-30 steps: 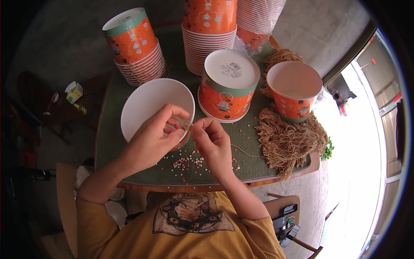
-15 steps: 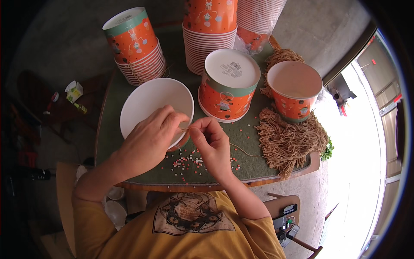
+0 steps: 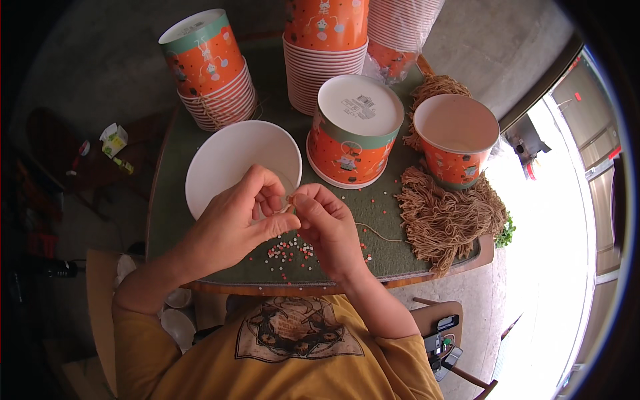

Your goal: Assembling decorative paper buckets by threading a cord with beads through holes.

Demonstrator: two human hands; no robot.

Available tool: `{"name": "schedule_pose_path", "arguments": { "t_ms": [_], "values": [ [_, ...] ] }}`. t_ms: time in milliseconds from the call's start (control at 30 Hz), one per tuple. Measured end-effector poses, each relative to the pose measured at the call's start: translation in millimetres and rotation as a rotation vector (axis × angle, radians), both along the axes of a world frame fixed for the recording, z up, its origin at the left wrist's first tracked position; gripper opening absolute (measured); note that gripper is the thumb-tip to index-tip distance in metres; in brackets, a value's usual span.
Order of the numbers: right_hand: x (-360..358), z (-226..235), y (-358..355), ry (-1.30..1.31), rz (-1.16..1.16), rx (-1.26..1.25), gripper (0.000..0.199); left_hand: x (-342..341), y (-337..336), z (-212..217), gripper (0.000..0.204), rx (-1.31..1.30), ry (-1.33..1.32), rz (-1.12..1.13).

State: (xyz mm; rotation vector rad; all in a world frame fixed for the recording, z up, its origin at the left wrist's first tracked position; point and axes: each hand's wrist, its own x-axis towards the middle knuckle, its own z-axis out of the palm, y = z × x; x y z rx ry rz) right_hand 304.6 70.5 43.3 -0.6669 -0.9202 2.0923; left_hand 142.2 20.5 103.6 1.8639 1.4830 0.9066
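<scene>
Cord (image 3: 289,207) pinched in the person's right hand (image 3: 327,223), toward the worktop's (image 3: 387,267) front edge.
The left hand (image 3: 230,223) curls beside it, hold unclear; pellets (image 3: 287,253) lie below, brown yarn (image 3: 453,217) near the front-right corner.

readable text: none | upturned tub (image 3: 355,141) — dark print (image 3: 359,107) on its base, too small to read

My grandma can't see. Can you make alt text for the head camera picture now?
A person's right hand pinches a thin cord, with the left hand close beside it, above a green tabletop. Tiny orange and white bits lie scattered nearby. Orange patterned paper tubs and tan yarn sit around the hands.
</scene>
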Motion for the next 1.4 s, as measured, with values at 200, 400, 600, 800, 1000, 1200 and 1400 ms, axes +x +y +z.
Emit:
{"name": "schedule_pose_path", "arguments": {
  "t_ms": [200,400,600,800,1000,1200,1400],
  "values": [
    [0.6,-1.7,-1.2,-0.027,-0.01,0.063,0.015,-3.2,8.5,-3.1,0.015,-0.102,-0.165,0.04],
    [-0.7,-0.9,-3.0,-0.117,-0.133,0.295,0.013,-8.3,16.5,2.3,0.008,-0.189,-0.093,-0.036],
    [-1.2,-6.5,-3.7,-0.23,-0.206,0.492,0.009,-4.2,17.3,6.3,0.009,-0.065,0.027,-0.046],
    [-5.4,-7.3,-5.2,-0.332,-0.245,0.628,0.01,0.9,16.1,-2.2,0.013,0.383,0.288,-0.022],
    [-10.3,-13.2,-5.5,-0.379,-0.35,0.742,0.011,1.3,11.0,-9.5,0.012,0.167,0.088,0.079],
    [-12.9,-16.9,-4.5,-0.37,-0.386,0.803,0.012,-0.7,13.8,-18.0,0.013,0.197,-0.037,0.079],
    [-12.8,-17.3,-5.4,-0.354,-0.375,0.782,0.012,-0.6,14.8,-20.1,0.013,0.179,-0.15,0.063]
  ]
}}
